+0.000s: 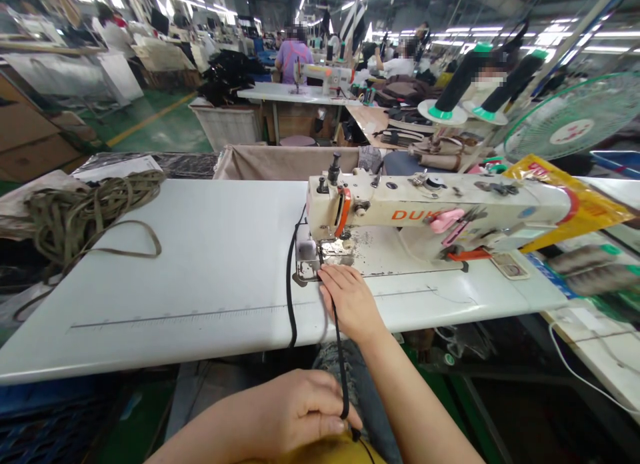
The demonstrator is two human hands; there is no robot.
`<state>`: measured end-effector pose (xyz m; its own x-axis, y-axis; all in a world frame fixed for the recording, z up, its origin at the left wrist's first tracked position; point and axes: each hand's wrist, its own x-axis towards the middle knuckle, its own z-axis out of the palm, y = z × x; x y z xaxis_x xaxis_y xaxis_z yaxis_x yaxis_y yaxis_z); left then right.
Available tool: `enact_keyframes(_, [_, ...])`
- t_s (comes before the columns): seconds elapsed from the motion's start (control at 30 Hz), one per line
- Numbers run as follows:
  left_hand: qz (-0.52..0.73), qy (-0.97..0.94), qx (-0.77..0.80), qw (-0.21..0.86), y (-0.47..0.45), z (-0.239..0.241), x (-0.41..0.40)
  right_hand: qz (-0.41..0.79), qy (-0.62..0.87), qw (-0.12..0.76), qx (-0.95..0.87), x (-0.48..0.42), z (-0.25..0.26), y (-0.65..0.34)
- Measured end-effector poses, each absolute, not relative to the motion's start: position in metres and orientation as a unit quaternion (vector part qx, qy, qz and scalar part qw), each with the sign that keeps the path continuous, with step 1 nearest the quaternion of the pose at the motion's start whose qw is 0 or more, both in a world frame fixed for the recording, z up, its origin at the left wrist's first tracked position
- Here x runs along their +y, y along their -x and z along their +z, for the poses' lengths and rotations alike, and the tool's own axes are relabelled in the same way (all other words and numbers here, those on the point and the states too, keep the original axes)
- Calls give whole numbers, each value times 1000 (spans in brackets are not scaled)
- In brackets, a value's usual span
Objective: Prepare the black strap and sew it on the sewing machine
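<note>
A cream sewing machine (430, 211) stands on a white table (200, 271). A black strap (290, 297) loops from its needle area down over the table's front edge. My right hand (350, 301) rests on the table just in front of the presser foot, fingers pressed flat on the strap there. My left hand (295, 411) is below the table edge, near my lap, pinching the same strap between thumb and fingers.
A heap of olive webbing (80, 214) lies on the table's left end. A yellow bag (575, 197), thread cones (465, 77) and a fan (575, 117) stand at the right. Other workers sit at machines in the background.
</note>
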<state>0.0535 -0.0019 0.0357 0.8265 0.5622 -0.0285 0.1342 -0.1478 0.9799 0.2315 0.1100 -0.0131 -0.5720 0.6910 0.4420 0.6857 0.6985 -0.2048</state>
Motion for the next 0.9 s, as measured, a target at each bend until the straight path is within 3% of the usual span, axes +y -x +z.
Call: enact_keyframes(0.9, [176,-737,260,598,-56,29,-3,-11,387,261,-884,109,-14,-232])
